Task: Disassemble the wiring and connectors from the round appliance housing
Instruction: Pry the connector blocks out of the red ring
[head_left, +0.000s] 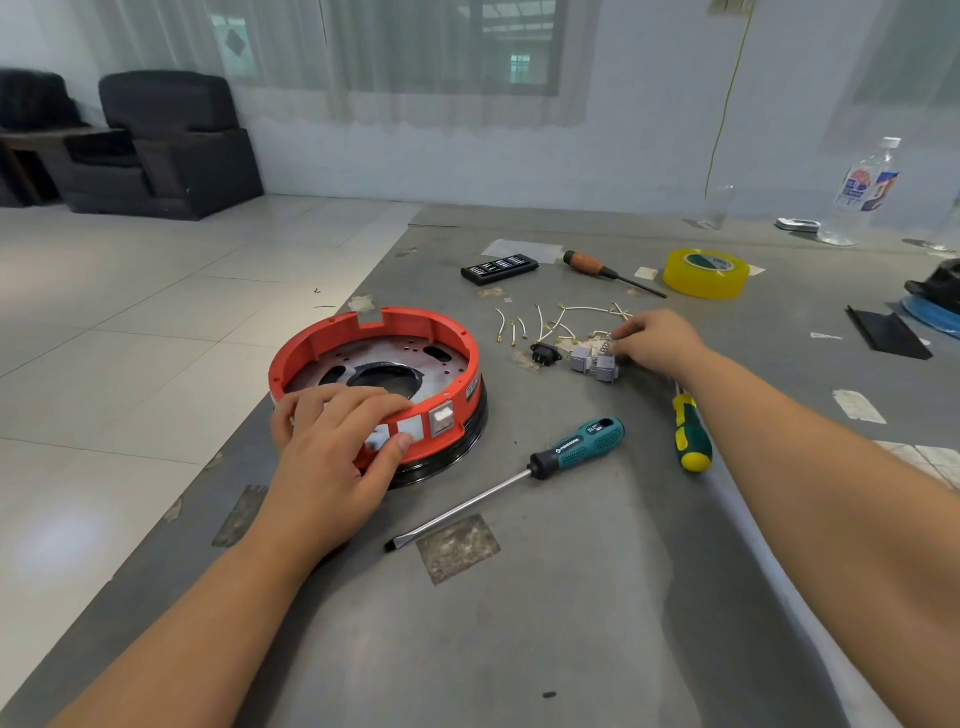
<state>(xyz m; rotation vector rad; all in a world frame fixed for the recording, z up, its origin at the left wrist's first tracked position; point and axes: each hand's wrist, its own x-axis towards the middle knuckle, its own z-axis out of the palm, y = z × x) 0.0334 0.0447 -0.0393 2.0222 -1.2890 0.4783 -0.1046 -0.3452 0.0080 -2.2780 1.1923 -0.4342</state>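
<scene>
The housing (379, 374), near the surface's (519, 649) left edge, is gripped at its rim by the left hand (332, 447). Loose wires (550, 322) and switches (595, 361) lie beside it, fingered by the curled right hand (657, 340). One switch (441, 420) appears still fitted; little seems left.

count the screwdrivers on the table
3: a teal-handled screwdriver in front of the red housing, a yellow-green screwdriver under the right forearm, an orange-handled screwdriver beside the yellow tape roll.
</scene>
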